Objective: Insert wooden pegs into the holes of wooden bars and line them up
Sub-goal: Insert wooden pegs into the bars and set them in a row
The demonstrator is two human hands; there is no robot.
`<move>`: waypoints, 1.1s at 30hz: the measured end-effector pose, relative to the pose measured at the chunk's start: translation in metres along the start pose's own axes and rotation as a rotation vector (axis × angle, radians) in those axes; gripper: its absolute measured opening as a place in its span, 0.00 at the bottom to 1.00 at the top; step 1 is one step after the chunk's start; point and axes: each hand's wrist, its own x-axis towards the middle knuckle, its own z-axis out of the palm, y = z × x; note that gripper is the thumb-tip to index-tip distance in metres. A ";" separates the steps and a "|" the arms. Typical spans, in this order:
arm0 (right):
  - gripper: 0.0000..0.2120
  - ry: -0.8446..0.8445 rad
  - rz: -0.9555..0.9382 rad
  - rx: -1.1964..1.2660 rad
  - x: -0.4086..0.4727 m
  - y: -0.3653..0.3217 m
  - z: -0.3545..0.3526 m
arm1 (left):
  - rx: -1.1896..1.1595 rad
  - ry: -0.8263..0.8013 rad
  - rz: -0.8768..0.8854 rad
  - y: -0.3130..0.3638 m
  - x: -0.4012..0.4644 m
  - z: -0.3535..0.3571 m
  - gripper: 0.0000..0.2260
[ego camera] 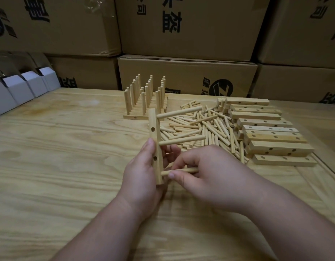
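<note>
fingers (177, 162) of right hand (210, 178) pinch peg (183, 170); left hand (142, 172) grips bar (155, 144).

Dim, warm overhead light, soft shadows, dark corners, wide-angle bending at edges.

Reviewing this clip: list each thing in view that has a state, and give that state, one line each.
Left hand: grips the held bar, upright.
Right hand: pinches the third peg at the bar's lowest hole.
Held bar: two pegs seated.
Third peg: tip at the bar, depth unclear.
Finished bars: lined up, pegs upright.
Loose pegs: piled.
Empty bars: stacked, holes unfilled.
</note>
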 end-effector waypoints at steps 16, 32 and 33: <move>0.07 -0.014 0.009 0.038 0.005 0.002 0.010 | 0.075 0.086 0.060 -0.009 0.000 0.007 0.25; 0.05 -0.027 0.027 0.158 0.010 0.010 0.009 | 0.260 0.086 0.147 -0.015 0.001 0.006 0.24; 0.05 -0.030 0.039 0.184 0.010 0.011 0.008 | 0.230 0.073 0.122 -0.014 0.000 0.006 0.24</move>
